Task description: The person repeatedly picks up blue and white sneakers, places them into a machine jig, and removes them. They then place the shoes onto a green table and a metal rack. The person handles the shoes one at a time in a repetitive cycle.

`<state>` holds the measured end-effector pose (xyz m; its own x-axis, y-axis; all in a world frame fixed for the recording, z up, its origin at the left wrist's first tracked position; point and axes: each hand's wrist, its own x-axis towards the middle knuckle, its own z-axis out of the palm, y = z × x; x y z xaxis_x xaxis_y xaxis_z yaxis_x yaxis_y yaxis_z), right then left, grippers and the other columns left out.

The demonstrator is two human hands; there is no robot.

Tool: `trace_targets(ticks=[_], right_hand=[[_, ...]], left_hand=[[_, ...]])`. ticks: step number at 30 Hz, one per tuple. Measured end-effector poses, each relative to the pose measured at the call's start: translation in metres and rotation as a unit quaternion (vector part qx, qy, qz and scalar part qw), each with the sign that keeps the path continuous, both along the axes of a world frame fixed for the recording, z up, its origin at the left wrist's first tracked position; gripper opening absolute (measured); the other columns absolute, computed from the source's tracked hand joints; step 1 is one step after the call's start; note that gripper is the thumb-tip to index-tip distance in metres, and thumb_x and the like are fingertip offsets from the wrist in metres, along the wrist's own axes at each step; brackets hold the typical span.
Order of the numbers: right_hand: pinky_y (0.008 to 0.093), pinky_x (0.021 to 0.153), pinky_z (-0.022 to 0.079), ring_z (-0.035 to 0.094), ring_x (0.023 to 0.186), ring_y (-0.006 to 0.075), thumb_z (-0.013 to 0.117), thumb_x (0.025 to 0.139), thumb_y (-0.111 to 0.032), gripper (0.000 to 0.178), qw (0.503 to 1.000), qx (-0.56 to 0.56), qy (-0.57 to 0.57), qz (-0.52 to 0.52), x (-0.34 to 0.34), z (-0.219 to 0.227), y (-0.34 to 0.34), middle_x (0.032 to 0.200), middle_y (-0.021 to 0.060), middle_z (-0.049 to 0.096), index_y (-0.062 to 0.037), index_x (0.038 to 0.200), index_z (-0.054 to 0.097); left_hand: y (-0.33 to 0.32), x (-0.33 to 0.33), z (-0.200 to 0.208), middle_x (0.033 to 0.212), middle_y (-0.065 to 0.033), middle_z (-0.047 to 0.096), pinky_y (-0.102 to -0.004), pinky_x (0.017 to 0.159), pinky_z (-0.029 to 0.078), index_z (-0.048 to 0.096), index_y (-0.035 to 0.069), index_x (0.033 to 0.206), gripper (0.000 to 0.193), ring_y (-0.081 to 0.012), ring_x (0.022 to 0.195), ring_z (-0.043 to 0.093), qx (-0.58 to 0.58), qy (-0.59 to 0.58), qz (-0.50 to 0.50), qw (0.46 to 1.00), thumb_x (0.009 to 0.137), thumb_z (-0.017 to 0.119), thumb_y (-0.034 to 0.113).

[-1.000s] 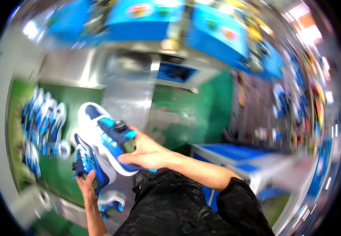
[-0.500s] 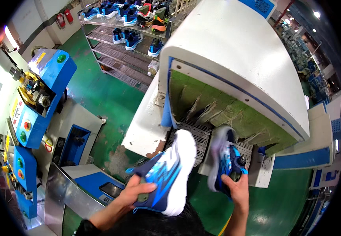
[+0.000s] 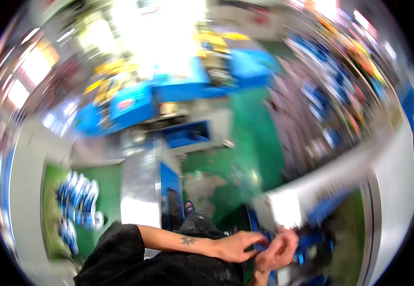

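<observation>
"How are the hands placed?"
"Close together near five o'clock. The left hand [image 3: 238, 246] is loosely open, fingers bent, with nothing visible in it."
"And the right hand [image 3: 274, 251]?"
"Just beside it, at three o'clock from it, fingers half curled. It's blurred, so I can't tell whether it has hold of anything."
"Where are the shoes?"
"A cluster of blue-and-white shoes [image 3: 85, 218] lies at eight o'clock, well apart from both hands. The steel surface [image 3: 140, 178] is roughly at three o'clock from them."
"Anything nearer?"
"Blue-and-black shapes [image 3: 312, 250], at three o'clock from the right hand, too smeared to identify."
"Farther off?"
"A loaded rack [image 3: 288, 128] at two o'clock, blue machine housings [image 3: 133, 105] from ten to one."
</observation>
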<state>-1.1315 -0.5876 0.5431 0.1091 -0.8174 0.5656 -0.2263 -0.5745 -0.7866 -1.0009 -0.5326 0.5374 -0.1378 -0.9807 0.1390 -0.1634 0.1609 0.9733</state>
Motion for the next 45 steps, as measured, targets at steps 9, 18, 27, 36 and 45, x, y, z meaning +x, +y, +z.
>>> trace_targets(ticks=[9,18,27,36,45], right_hand=[[0.0344,0.089,0.048,0.061,0.101,0.0255,0.058,0.086,0.003,0.026,0.751,0.156,0.305,0.565,0.263,0.0,0.121,0.11,0.0141,0.063,0.0013,0.112,0.059],[0.0427,0.1,0.044,0.052,0.118,0.0372,0.078,0.078,-0.028,0.076,0.405,-0.184,0.433,0.784,0.44,-0.194,0.481,0.128,0.0254,0.05,0.0054,0.136,0.039],[0.0338,0.092,0.047,0.062,0.098,0.0225,0.086,0.068,-0.02,0.065,0.479,0.064,0.442,0.756,0.4,-0.217,0.612,0.11,0.0155,0.064,0.0054,0.117,0.052],[0.0444,0.1,0.041,0.049,0.119,0.0428,0.082,0.07,-0.034,0.09,0.471,-0.155,0.402,0.77,0.461,-0.258,0.724,0.127,0.0342,0.047,0.0155,0.13,0.038],[0.0443,0.105,0.037,0.046,0.123,0.0432,0.079,0.078,-0.032,0.083,0.464,-0.303,0.197,0.809,0.535,-0.183,0.754,0.13,0.033,0.047,0.0142,0.134,0.038]], left_hand=[[0.297,0.179,-0.17,0.112,-0.0211,0.062,-0.0451,0.087,0.049,0.057,0.002,0.118,0.036,-0.0385,0.101,0.06,0.09,-0.105,0.658,0.741,0.087,0.059,0.02],[0.621,0.032,-0.382,0.137,-0.0197,0.046,-0.0476,0.107,0.033,0.049,-0.002,0.126,0.045,-0.0385,0.127,0.044,0.368,-0.119,0.922,0.018,0.086,0.061,0.014],[0.651,0.013,-0.351,0.137,-0.0167,0.048,-0.048,0.107,0.034,0.051,-0.003,0.125,0.045,-0.0356,0.129,0.044,0.347,-0.118,0.93,0.021,0.082,0.061,0.008],[0.636,0.033,-0.331,0.137,-0.0176,0.047,-0.0492,0.109,0.032,0.05,-0.004,0.124,0.045,-0.0371,0.129,0.043,0.388,-0.125,0.913,0.012,0.082,0.059,0.007],[0.63,0.024,-0.337,0.138,-0.0184,0.046,-0.051,0.108,0.032,0.049,-0.003,0.123,0.045,-0.0383,0.129,0.042,0.366,-0.105,0.924,0.014,0.08,0.059,0.006]])
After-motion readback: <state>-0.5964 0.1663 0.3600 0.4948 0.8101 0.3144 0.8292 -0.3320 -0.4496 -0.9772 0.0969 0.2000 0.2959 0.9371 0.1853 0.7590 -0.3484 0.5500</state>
